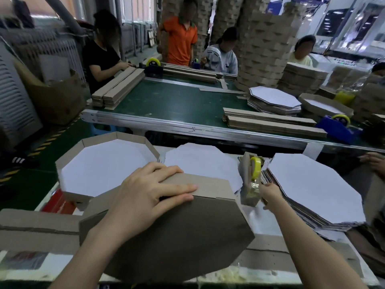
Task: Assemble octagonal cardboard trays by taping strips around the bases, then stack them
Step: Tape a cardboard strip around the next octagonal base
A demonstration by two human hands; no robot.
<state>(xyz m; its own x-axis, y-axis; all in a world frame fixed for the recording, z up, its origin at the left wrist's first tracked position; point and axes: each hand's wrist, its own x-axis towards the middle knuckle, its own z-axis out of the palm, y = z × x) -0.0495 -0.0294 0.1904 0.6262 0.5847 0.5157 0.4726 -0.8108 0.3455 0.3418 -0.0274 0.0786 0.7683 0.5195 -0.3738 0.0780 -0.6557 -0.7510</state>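
Note:
An upside-down octagonal tray [177, 236], brown side up, lies in front of me with a cardboard strip [208, 184] standing along its far edge. My left hand [152, 195] lies on the tray's top, its straight fingers pressing the strip against the base's edge. My right hand [268, 195] reaches to the tape dispenser [251, 178] with its yellow roll and pinches the end of the clear tape. A finished tray [68, 161], white inside, sits at the left. A stack of flat white octagonal bases [312, 188] lies at the right.
Another white base [200, 161] lies behind the tray. Long cardboard strips [31, 224] lie at the near left. Beyond is a green conveyor [177, 101] with strip piles, a blue tape dispenser [337, 128] and seated workers. Someone's hand [375, 163] shows at the far right.

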